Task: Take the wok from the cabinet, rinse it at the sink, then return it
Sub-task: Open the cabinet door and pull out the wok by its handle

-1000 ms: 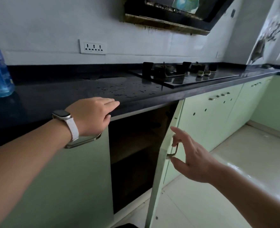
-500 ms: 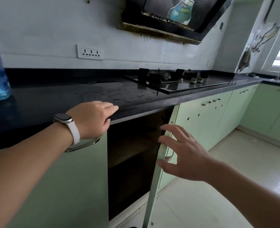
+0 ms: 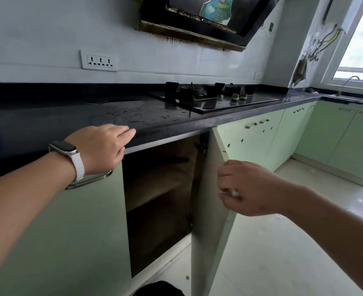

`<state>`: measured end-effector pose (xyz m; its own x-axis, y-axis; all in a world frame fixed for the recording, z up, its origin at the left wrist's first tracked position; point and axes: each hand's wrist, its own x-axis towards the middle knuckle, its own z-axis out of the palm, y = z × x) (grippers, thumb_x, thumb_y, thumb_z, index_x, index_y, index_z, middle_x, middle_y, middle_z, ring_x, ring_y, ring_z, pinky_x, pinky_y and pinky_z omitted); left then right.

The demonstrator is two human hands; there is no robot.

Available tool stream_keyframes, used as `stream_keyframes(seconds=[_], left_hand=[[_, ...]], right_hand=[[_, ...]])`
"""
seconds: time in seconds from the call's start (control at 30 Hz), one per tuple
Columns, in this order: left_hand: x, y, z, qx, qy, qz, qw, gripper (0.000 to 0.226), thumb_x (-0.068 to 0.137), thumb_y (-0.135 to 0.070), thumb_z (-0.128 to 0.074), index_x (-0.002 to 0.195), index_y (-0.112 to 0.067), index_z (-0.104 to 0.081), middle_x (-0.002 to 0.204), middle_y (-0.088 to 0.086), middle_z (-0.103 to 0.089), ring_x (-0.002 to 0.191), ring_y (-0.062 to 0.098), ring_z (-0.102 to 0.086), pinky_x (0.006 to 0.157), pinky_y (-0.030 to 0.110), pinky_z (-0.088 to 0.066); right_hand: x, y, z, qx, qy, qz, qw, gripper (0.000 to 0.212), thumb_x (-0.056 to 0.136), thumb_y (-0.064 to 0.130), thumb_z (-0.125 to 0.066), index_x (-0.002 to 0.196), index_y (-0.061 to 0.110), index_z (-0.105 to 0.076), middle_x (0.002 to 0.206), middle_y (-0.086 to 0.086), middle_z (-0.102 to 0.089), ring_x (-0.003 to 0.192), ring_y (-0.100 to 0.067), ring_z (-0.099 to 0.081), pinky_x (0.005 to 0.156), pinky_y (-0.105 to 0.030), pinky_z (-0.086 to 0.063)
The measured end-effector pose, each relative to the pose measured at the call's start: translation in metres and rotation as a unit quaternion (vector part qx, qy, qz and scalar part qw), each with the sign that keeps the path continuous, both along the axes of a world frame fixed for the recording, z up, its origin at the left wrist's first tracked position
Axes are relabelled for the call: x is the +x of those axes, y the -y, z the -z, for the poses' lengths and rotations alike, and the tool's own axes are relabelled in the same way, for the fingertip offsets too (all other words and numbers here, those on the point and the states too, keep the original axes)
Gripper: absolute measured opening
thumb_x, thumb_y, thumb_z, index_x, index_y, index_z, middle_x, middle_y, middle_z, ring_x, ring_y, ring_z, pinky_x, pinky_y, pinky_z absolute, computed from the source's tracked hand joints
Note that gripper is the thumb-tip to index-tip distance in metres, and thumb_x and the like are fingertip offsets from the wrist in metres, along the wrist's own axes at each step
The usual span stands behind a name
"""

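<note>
- Left hand (image 3: pixel 103 146) rests palm-down on the front edge of the dark tabletop (image 3: pixel 48 122), fingers flat and together, gripping nothing. A watch (image 3: pixel 66 148) with a pale strap sits on that wrist.
- Just under the left hand, a metal handle (image 3: pixel 91 180) shows on the closed green door (image 3: pixel 69 231) below it.
- Right hand (image 3: pixel 246 189) is at the outer face of the open cabinet door (image 3: pixel 206 199), fingers curled loosely; blurred. Something pale shows at the fingertips, and it cannot be told whether the hand grips the door's handle or only touches the door.
- Between the two hands, the open cabinet (image 3: pixel 159 199) is dark inside. A shelf (image 3: pixel 155 184) crosses it at about right-hand height.
- Wok: not made out for certain. A dark, long shape (image 3: pixel 172 160) lies in the upper compartment, level with the left wrist; too dim to tell what it is.
- Beyond the left hand's fingertips, water drops (image 3: pixel 138 118) lie on the tabletop; farther on, a gas hob (image 3: pixel 208 97).
- Well beyond the right hand, at the far corner by the window, a sink (image 3: pixel 355 99) with a tap (image 3: pixel 347 82).
- Above the hob, a dark range hood (image 3: pixel 197 20); a wall socket (image 3: pixel 99 60) above the left hand.
</note>
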<state>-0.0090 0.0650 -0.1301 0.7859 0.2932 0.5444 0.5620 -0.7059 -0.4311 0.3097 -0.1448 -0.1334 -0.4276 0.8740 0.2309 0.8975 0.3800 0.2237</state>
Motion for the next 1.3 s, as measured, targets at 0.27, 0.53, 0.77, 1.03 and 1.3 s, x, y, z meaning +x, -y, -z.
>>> stream_keyframes(seconds=[0.27, 0.53, 0.77, 1.03, 1.3], left_hand=[[0.003, -0.007, 0.008, 0.033, 0.031, 0.03, 0.999, 0.054, 0.084, -0.023, -0.035, 0.123, 0.002, -0.065, 0.113, 0.021, -0.071, 0.093, 0.041, -0.071, 0.054, 0.044, -0.056], [0.004, -0.025, 0.02, 0.034, 0.059, 0.04, 0.997, 0.051, 0.085, -0.02, -0.039, 0.126, 0.0, -0.063, 0.114, 0.024, -0.068, 0.094, 0.043, -0.068, 0.057, 0.051, -0.055], [0.005, -0.011, 0.012, 0.041, 0.037, 0.036, 0.998, 0.053, 0.086, -0.021, -0.037, 0.124, 0.002, -0.065, 0.113, 0.024, -0.07, 0.093, 0.043, -0.071, 0.055, 0.047, -0.054], [0.005, -0.006, 0.008, 0.053, 0.009, 0.028, 0.998, 0.05, 0.088, -0.019, -0.039, 0.126, 0.003, -0.063, 0.114, 0.025, -0.069, 0.093, 0.043, -0.07, 0.056, 0.047, -0.056], [0.003, 0.0, 0.005, 0.036, -0.018, -0.006, 0.999, 0.05, 0.088, -0.019, -0.042, 0.131, -0.001, -0.06, 0.119, 0.02, -0.068, 0.1, 0.038, -0.069, 0.059, 0.043, -0.057]], right_hand=[[0.076, 0.047, 0.002, -0.01, 0.109, 0.114, 0.987, 0.029, 0.08, 0.036, -0.046, 0.086, 0.021, -0.07, 0.09, 0.004, -0.069, 0.104, -0.022, -0.067, 0.082, -0.034, -0.059], [0.131, 0.049, 0.022, 0.003, 0.183, 0.228, 0.956, 0.041, 0.072, 0.043, -0.046, 0.082, 0.017, -0.076, 0.097, -0.006, -0.073, 0.096, -0.032, -0.07, 0.092, -0.048, -0.056], [0.161, 0.041, 0.037, -0.009, 0.171, 0.274, 0.946, 0.032, 0.063, 0.041, -0.064, 0.081, 0.018, -0.079, 0.099, -0.008, -0.074, 0.103, -0.033, -0.071, 0.099, -0.068, -0.047], [0.107, -0.001, 0.044, 0.028, 0.061, 0.211, 0.975, 0.047, 0.082, 0.055, -0.046, 0.096, 0.022, -0.076, 0.111, -0.004, -0.072, 0.107, -0.029, -0.07, 0.104, -0.059, -0.046], [0.032, -0.117, 0.077, -0.053, -0.013, 0.128, 0.99, 0.05, 0.097, 0.046, -0.049, 0.143, 0.028, -0.048, 0.142, 0.002, -0.05, 0.136, -0.023, -0.046, 0.119, -0.043, -0.027]])
